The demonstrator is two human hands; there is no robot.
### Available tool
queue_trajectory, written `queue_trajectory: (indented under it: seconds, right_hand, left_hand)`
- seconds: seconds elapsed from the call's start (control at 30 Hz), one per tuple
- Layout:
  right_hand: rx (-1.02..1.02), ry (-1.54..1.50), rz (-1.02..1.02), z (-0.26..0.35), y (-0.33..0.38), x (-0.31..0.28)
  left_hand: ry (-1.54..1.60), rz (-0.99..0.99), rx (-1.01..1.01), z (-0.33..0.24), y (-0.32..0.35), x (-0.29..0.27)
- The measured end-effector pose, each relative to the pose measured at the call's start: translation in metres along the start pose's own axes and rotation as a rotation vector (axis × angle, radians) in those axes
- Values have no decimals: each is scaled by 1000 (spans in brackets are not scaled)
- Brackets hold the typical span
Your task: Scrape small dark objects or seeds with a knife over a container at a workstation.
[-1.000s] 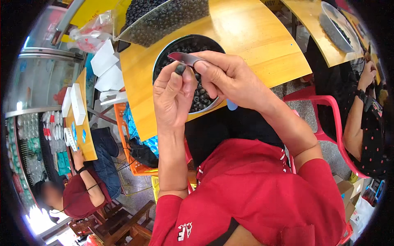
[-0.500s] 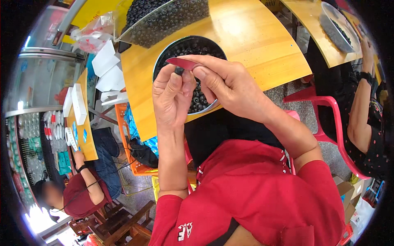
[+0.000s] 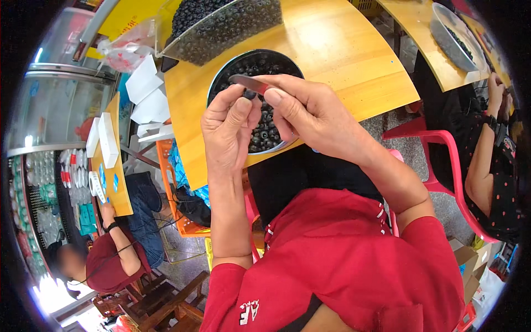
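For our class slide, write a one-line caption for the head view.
Left hand pinches a small dark fruit; right hand holds a blade over the bowl.

Clear plastic bag (image 3: 124, 52) with red print lay at the far left edge of my yellow table (image 3: 354, 61). White flat boxes (image 3: 145, 94) sat beside it. On the neighbouring small table (image 3: 119, 191) stood a white carton (image 3: 108, 138) and blue-white labels (image 3: 98, 185).
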State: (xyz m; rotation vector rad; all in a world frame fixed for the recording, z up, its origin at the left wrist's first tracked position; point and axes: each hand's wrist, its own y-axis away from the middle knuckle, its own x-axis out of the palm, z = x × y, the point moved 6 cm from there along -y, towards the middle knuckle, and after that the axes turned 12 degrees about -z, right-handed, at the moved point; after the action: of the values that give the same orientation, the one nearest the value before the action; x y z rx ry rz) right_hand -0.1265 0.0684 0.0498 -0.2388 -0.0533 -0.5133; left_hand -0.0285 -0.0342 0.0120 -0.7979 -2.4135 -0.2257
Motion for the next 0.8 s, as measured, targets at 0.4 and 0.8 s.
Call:
queue_trajectory:
  seconds: [0.4,0.8]
  right_hand:
    - [74,-54,42,-12,-4,-3]
    - [-41,-12,-144,-9,-16,-2]
  left_hand:
    - [132,209,-84,5,-3,-2]
    - [58,119,-81,2,4,9]
